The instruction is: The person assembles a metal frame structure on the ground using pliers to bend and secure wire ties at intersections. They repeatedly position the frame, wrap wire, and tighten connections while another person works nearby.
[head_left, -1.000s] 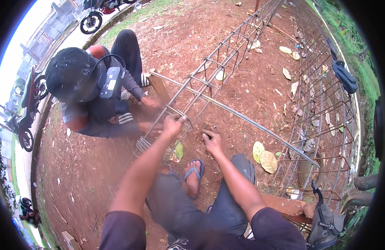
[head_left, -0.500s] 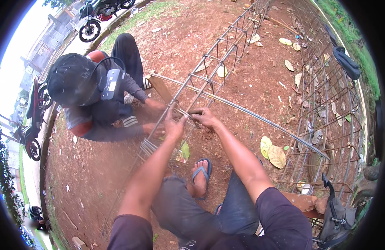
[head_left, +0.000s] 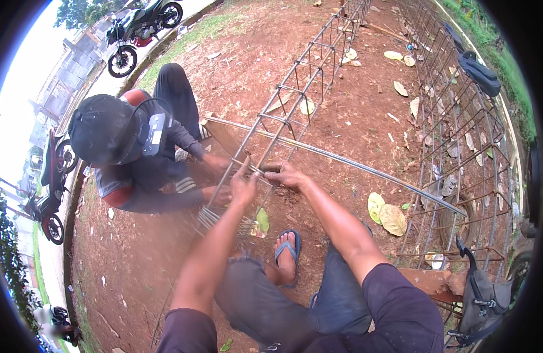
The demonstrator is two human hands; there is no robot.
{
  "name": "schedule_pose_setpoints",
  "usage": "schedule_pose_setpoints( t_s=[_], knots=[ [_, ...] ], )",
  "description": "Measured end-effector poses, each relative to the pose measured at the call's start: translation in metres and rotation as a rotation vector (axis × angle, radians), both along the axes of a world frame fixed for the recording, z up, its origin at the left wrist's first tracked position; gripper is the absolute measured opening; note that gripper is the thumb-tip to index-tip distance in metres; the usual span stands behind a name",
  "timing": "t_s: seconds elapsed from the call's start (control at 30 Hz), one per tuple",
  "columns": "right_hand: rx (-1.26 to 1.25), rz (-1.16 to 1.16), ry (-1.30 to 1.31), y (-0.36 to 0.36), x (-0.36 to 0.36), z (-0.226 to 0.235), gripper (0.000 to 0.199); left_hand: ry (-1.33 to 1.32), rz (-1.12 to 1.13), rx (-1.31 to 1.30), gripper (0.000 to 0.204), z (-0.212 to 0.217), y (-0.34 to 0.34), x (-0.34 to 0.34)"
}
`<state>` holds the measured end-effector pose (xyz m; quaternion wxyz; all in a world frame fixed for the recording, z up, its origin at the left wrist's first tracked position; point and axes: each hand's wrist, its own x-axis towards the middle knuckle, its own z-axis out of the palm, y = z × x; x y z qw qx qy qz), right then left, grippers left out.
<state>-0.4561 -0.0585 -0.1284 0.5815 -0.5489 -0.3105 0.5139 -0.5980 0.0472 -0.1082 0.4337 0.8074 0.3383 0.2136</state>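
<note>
A long cage of steel rebar (head_left: 304, 89) runs away from me, its long bars held in square stirrups. At its near end my left hand (head_left: 245, 187) pinches a stirrup beside a long bar. My right hand (head_left: 288, 176) is closed on the same stirrup's other side, fingers curled; any tie wire there is too small to make out. Several loose stirrups (head_left: 208, 219) are bunched at the cage's near end. Across the left long bar, a co-worker's hands (head_left: 220, 194) reach in close to my left hand, partly hidden by the bars.
A co-worker in a dark cap (head_left: 101, 130) squats at the left. Straight steel bars (head_left: 371, 172) cross under the cage, resting by a wooden board (head_left: 227, 136). Another rebar cage (head_left: 451, 153) lies at the right, with a grey bag (head_left: 480, 306) near it. Motorcycles (head_left: 143, 32) stand beyond the kerb.
My view has shifted a little, so the scene sits slightly differently. Both my hands stay at the same stirrup, with only small finger movements. The co-worker's hands remain close by.
</note>
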Motion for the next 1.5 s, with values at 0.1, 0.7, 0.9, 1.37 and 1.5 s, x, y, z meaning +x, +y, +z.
schedule_pose_setpoints(
  t_s=[0.1,0.7,0.9,1.37,1.5],
  knots=[
    [0.046,0.111,0.043,0.017,0.003,-0.009,0.031,-0.032,0.029,-0.047,0.054,-0.005,0.011,-0.001],
    [0.152,-0.088,0.055,0.019,0.001,-0.033,0.028,-0.064,0.064,0.083,0.024,-0.001,-0.005,0.006],
    [0.17,-0.156,0.068,0.023,-0.006,-0.027,0.023,-0.003,0.169,0.019,0.022,0.013,-0.007,0.007],
    [0.188,-0.044,0.068,0.025,0.009,-0.039,0.029,0.18,0.041,0.291,0.088,0.033,-0.02,0.003],
    [0.201,-0.065,0.061,0.026,0.004,-0.03,0.029,0.257,0.225,0.141,0.083,0.026,-0.019,0.008]
  ],
)
